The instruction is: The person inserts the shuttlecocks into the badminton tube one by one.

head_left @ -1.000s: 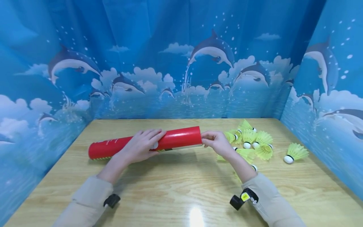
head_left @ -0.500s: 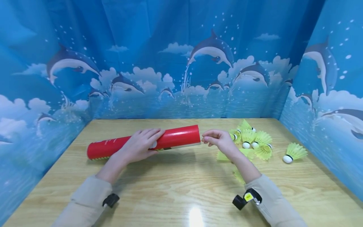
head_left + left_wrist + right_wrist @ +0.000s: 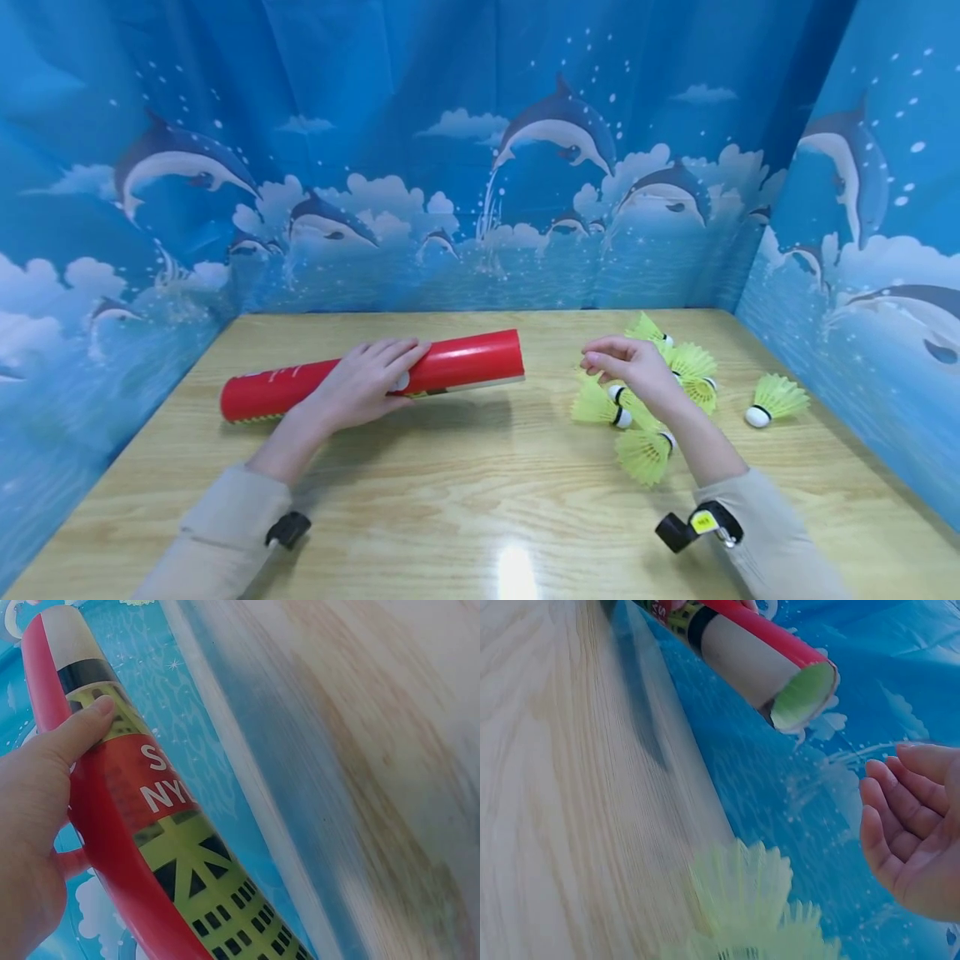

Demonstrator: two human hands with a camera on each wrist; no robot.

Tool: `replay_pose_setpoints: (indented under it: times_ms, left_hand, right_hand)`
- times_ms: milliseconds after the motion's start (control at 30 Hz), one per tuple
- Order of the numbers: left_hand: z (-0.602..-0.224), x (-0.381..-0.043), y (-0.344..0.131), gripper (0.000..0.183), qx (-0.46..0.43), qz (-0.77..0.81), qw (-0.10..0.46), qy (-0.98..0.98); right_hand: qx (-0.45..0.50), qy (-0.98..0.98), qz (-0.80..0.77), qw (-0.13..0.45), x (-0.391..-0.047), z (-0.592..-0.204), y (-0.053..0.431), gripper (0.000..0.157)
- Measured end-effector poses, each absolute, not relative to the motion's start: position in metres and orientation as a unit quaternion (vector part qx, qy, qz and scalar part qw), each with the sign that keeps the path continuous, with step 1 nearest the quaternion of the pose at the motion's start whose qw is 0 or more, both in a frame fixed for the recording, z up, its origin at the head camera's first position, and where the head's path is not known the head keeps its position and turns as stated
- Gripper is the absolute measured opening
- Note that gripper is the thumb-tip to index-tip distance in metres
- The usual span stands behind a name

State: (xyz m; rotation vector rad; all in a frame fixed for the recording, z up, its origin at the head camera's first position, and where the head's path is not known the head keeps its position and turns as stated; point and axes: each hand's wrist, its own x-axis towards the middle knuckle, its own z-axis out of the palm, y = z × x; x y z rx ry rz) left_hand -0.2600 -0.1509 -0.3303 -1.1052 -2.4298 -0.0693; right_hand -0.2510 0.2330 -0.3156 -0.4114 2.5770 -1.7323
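A red shuttlecock tube (image 3: pixel 476 358) lies at a slant, its right end raised off the table. My left hand (image 3: pixel 367 382) grips it around the middle, thumb along the near side. Through a clear strip in the tube (image 3: pixel 202 877), yellow-green shapes show in the left wrist view. The tube's right mouth is uncovered in the right wrist view. My right hand (image 3: pixel 637 371) hovers over the pile of yellow shuttlecocks (image 3: pixel 647 454), fingers loosely curled with nothing in them. In the right wrist view, this hand (image 3: pixel 922 832) stands apart from the tube. It hides part of the pile.
One shuttlecock (image 3: pixel 776 400) lies apart near the table's right edge. Several others lie close together under and behind my right hand. A blue dolphin-print curtain (image 3: pixel 420 167) encloses the back and sides of the wooden table (image 3: pixel 420 508).
My right hand has moved right, from the tube's mouth to above the shuttlecocks. The left hand keeps its grip, and the tube has shifted slightly left in view.
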Motion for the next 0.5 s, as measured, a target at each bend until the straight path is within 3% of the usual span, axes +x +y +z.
replay_pose_setpoints:
  times_ms: [500]
  left_hand:
    - [-0.33,-0.259,-0.151,0.092,-0.404,-0.021,0.231,-0.885]
  right_hand:
    - [-0.097,0.855,-0.509,0.005,-0.228,-0.323,0.301,0.043]
